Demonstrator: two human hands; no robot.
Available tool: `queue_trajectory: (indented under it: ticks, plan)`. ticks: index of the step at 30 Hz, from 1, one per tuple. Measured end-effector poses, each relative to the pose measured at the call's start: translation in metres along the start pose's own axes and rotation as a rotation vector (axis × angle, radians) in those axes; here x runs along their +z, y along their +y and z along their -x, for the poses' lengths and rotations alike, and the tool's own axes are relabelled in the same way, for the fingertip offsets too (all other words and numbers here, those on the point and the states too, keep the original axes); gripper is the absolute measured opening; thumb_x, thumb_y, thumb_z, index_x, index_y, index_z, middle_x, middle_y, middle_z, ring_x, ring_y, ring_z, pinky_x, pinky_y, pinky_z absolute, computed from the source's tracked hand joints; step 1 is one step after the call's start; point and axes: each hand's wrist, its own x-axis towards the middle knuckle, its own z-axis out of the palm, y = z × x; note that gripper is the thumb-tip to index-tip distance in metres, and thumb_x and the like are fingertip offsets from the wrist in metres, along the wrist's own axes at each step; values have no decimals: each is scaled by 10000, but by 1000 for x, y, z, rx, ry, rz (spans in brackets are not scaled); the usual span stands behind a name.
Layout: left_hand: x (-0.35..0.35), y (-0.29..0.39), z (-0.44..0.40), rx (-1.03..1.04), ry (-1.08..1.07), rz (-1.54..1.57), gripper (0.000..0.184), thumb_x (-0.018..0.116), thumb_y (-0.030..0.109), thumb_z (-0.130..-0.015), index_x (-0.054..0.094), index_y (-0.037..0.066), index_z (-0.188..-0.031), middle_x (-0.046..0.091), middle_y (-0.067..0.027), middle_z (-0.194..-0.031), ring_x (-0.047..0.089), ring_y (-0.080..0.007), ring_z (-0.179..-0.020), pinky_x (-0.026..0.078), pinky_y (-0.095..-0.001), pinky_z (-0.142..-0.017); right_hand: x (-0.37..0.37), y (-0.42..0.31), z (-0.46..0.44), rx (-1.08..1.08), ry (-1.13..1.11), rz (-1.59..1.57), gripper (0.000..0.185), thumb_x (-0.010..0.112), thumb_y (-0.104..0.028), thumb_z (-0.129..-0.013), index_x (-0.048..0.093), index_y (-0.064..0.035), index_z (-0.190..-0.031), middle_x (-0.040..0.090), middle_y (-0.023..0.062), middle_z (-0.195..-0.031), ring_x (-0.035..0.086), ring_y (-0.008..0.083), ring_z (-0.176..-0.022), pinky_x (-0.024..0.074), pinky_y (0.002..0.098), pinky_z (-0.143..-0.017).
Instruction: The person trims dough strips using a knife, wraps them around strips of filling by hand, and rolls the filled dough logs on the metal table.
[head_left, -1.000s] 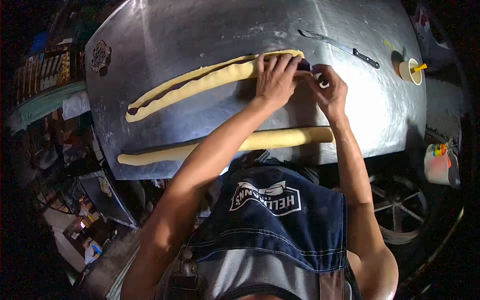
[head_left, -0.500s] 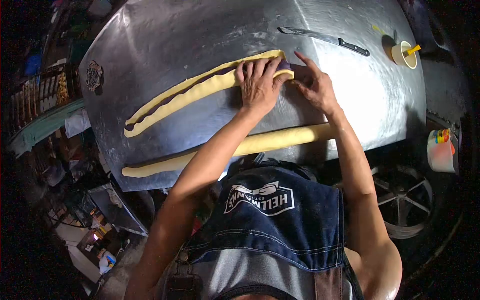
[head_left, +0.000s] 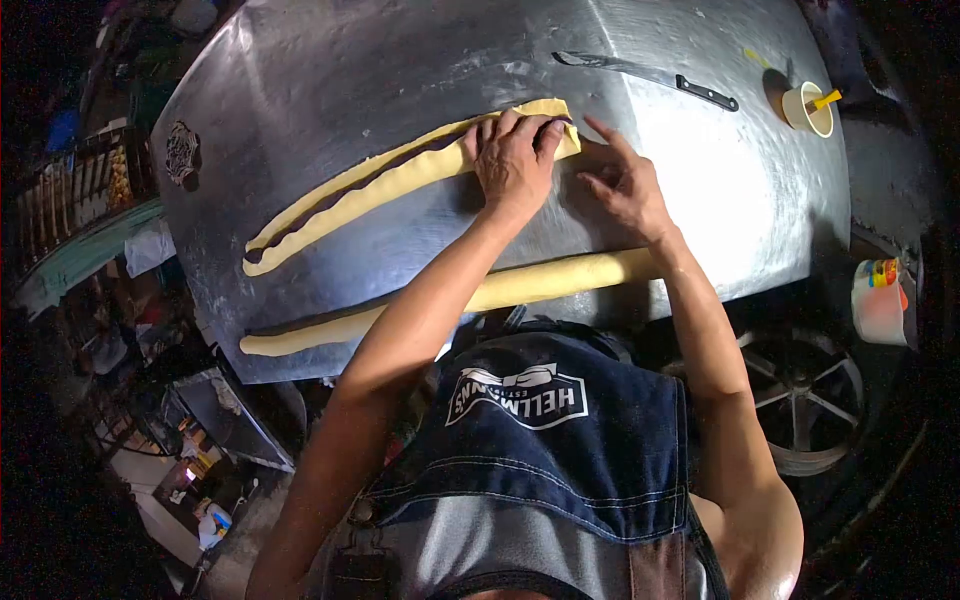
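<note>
A long strip of yellow dough (head_left: 352, 203) with a dark purple filling along its middle lies slantwise on the metal table. My left hand (head_left: 512, 165) is on its right end, fingers curled over the far edge and thumb pressing the near flap, which is folded over the filling there. Just right of that end hovers my right hand (head_left: 630, 190), index finger stretched out and the other fingers loosely bent, apart from the dough. Nearer my body lies a second dough roll (head_left: 550, 281), closed and smooth, partly hidden under my left forearm.
A long knife (head_left: 650, 77) with a black handle lies at the back of the metal table (head_left: 420, 60). To its right stands a cream cup (head_left: 806, 108) with a yellow-handled tool in it. A dark patterned object (head_left: 183, 152) sits at the far left. A spoked wheel (head_left: 800, 400) is below the table.
The near flap at the strip's right end is now folded over the filling under my left hand. My right hand has come away from the dough end.
</note>
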Motion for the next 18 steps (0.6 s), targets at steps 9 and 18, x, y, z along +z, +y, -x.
queue_trajectory:
  ticks: [9,18]
  plan:
    - [3,-12,-7,-43,-36,-39,320,675,436,-1011,809,145,-1011,711,-82,-1059,612,-333,-1118,334,-509,-1069,-3,3,-24,-282,1,302,657,754,17,-932,559,-117,-1545,740,118,-1358,768,189,-910,599,347,-798]
    - [-34,-24,14,350,-52,-259,528,726,406,-974,615,122,-1406,630,-62,-1301,548,-296,-1275,391,-560,-1037,-5,0,-57,-183,-73,321,375,722,-262,-1000,701,-90,-1332,738,172,-1233,726,425,-1038,571,487,-890]
